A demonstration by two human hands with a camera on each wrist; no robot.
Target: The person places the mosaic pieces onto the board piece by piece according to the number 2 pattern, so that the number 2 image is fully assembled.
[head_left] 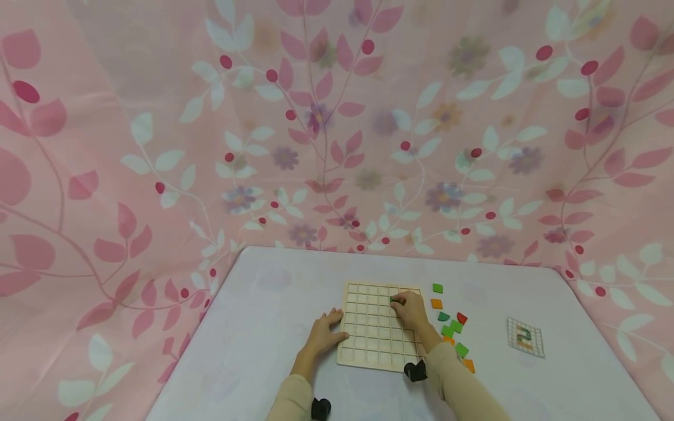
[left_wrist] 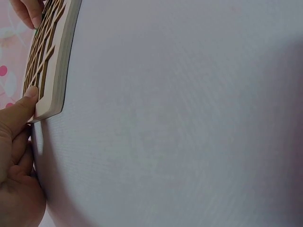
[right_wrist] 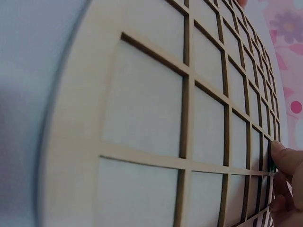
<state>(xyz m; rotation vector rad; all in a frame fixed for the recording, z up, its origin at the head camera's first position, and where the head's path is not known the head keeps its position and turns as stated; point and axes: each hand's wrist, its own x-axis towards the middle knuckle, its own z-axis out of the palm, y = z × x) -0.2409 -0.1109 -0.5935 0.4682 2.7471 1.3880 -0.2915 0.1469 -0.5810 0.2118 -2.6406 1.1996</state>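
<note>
In the head view a square wooden grid board (head_left: 371,327) lies on the table between both hands. My left hand (head_left: 323,334) rests at its left edge, thumb on the rim and the other fingers spread along the side. The left wrist view has that thumb (left_wrist: 29,97) on the frame corner. Over the upper right cells, my right hand (head_left: 412,310) pinches a small green tile (head_left: 392,299) between thumb and fingertips. The right wrist view shows these fingers (right_wrist: 284,158) low at the far cells, the tile mostly hidden behind them.
Right of the board lie several loose tiles, among them a green square (head_left: 437,288), an orange square (head_left: 436,304), a dark green rounded piece (head_left: 444,316) and a red one (head_left: 461,318). Farther right is a gridded pattern card (head_left: 526,337). A floral curtain (head_left: 337,128) stands behind the table (head_left: 289,275).
</note>
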